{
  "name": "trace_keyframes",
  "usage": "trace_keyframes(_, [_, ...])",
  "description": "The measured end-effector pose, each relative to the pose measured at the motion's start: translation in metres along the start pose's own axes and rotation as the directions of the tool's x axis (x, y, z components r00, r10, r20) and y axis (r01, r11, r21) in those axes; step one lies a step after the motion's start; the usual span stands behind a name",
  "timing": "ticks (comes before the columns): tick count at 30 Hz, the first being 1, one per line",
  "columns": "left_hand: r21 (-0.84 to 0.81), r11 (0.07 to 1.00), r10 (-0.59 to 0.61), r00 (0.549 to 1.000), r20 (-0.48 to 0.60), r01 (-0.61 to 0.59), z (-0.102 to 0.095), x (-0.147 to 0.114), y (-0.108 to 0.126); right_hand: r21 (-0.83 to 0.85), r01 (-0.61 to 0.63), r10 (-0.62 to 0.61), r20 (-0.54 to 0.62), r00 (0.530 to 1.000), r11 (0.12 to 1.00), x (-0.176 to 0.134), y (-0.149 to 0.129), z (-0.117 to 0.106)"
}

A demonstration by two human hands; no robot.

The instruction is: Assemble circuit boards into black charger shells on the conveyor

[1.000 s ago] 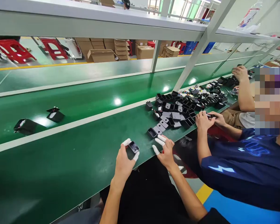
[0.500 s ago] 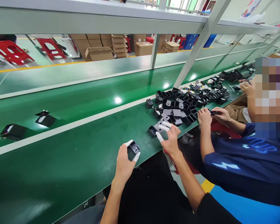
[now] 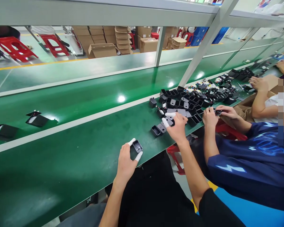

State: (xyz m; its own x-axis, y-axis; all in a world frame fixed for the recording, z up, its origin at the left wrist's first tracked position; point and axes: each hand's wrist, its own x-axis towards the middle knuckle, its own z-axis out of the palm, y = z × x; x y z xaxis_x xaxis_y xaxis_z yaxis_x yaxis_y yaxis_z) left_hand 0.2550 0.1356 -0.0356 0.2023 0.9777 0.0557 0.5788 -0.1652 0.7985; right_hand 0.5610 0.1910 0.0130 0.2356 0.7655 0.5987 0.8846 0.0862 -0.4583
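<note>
My left hand [image 3: 126, 162], with white finger cots on its thumb and fingertip, grips a small black plastic housing [image 3: 137, 146] by its sides. The housing stands on the green bench with its open side facing me. My right hand [image 3: 178, 126] also wears white cots and is held over the near edge of the pile of black housings [image 3: 191, 105]. Its fingers are stretched out and apart, close to a grey flat-faced part [image 3: 169, 122]; whether they touch it I cannot tell. Just left of it lie an open black housing [image 3: 155, 130] and a grey part with a small hole [image 3: 161, 127].
On my right a co-worker's hands [image 3: 210, 116] work on a small dark part. Two black housings with wires [image 3: 36, 120] sit on the green belt at the left, beyond a white rail [image 3: 68, 126]. A slanted metal post [image 3: 201, 47] rises behind the pile.
My right hand has moved slightly farther over the pile. My left hand keeps its hold on the housing. The housings on the belt have shifted left.
</note>
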Motion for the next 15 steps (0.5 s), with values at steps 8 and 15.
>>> trace_keyframes(8, [-0.046,0.999,0.004,1.0,-0.02,-0.004,0.002,-0.002,-0.002,0.058,0.123,-0.132,0.219,0.967,0.991,0.052,-0.008,-0.001])
trace_keyframes(15, [-0.039,0.999,0.011,0.999,-0.038,-0.013,0.003,-0.003,-0.004,0.07,0.289,-0.297,0.172,0.939,0.955,-0.04,-0.039,0.009])
